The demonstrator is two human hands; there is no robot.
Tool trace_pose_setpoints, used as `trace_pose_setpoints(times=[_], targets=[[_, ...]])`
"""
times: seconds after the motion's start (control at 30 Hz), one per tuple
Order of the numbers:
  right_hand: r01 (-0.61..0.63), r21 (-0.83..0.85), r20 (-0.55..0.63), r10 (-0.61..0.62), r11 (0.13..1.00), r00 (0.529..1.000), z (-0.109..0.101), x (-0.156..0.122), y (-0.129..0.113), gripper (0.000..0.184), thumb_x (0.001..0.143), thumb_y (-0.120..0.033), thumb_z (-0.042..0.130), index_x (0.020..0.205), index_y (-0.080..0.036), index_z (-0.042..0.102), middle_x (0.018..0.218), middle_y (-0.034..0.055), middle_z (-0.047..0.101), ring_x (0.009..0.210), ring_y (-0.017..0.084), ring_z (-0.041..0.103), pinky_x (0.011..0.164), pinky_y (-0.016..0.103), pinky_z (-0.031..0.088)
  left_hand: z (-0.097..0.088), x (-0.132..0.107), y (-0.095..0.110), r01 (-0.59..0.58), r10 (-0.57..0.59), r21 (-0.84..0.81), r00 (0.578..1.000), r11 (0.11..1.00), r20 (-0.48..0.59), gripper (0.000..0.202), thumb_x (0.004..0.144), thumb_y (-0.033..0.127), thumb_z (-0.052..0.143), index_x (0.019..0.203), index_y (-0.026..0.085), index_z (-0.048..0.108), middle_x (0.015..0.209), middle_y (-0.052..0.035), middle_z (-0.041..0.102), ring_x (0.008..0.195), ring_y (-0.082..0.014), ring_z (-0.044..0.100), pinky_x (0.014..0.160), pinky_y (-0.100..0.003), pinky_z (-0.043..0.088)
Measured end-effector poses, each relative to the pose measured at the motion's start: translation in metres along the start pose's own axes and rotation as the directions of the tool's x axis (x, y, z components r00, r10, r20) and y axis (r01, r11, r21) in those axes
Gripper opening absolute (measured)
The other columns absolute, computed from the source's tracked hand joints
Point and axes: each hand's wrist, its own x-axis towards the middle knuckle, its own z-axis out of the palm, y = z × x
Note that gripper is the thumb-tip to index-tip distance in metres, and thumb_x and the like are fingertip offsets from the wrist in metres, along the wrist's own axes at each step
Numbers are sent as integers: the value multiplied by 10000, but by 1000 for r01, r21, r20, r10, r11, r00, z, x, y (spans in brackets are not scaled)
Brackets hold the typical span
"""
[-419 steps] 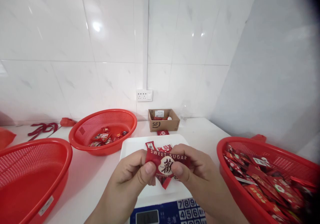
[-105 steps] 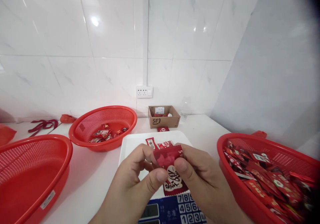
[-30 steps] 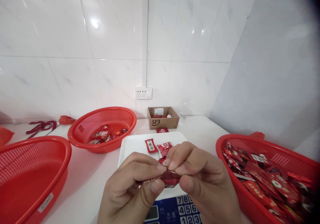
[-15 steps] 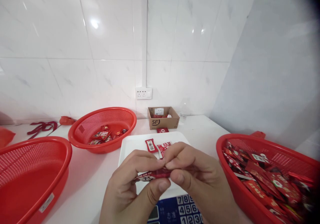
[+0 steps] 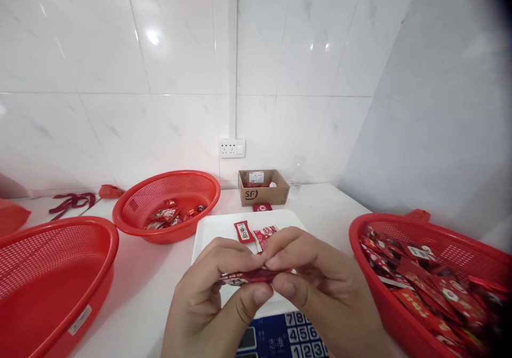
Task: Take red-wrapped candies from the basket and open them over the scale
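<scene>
Oval red plastic basket [image 5: 460, 252], right, heaped with glossy wrapped packets [image 5: 420, 288]. White-trayed scale [image 5: 216, 225] centre. Above tray: left hand [image 5: 200, 294], right hand [image 5: 328, 279], both pinching one flat dark-red printed sachet [image 5: 248, 277].

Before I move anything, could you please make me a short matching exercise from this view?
Things:
1. Cardboard box
2. Edge-on packet
3. Ribbon
4. Number keys

Places, colours or states:
A. Dark red, in loose loops towards the left of the picture
B. Pale squares on a blue panel
C. Beyond the white tray
D. Pinched between the left hand and right hand

Right pairs: 1-C, 2-D, 3-A, 4-B.
</scene>
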Motion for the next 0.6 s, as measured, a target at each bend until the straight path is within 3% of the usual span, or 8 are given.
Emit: trace_pose_setpoints(times=[0.23,0.33,0.43,0.6], targets=[[17,-24,-43,-18,1000,999,1,2,-1,81,894,-244,710,914,-316,739,906,-33,684,822,107,636,711,202,512,10,-1,3,103,-127,-165,982,981,-139,124,732,330,842,840,332,783,773,54,733,710,-86,667,681,-110,529],[13,-13,-48,-14,1000,999,1,1,1,76,896,-242,708,921,-310,732,901,-35,678,825,101,634,714,193,513,9,-1,3,86,-109,-157,983,984,-145,81,746,334,831,806,307,783,773,44,719,730,-88,660,690,-106,528],[16,-17,-42,-17,1000,999,0,0,2,78,899,-236,704,923,-306,728,907,-34,674,825,105,630,717,206,512,5,0,2,58,-75,-133,989,989,-126,49,779,310,807,822,310,783,785,36,715,744,-91,656,691,-107,530],[46,-27,-60,-47,999,997,0,-2,2,79,903,-229,698,917,-297,735,895,-23,672,806,111,624,684,212,513,-3,0,0,37,-37,-73,999,997,-1,113,878,272,707,931,349,771,880,34,726,816,-100,668,746,-137,553]])
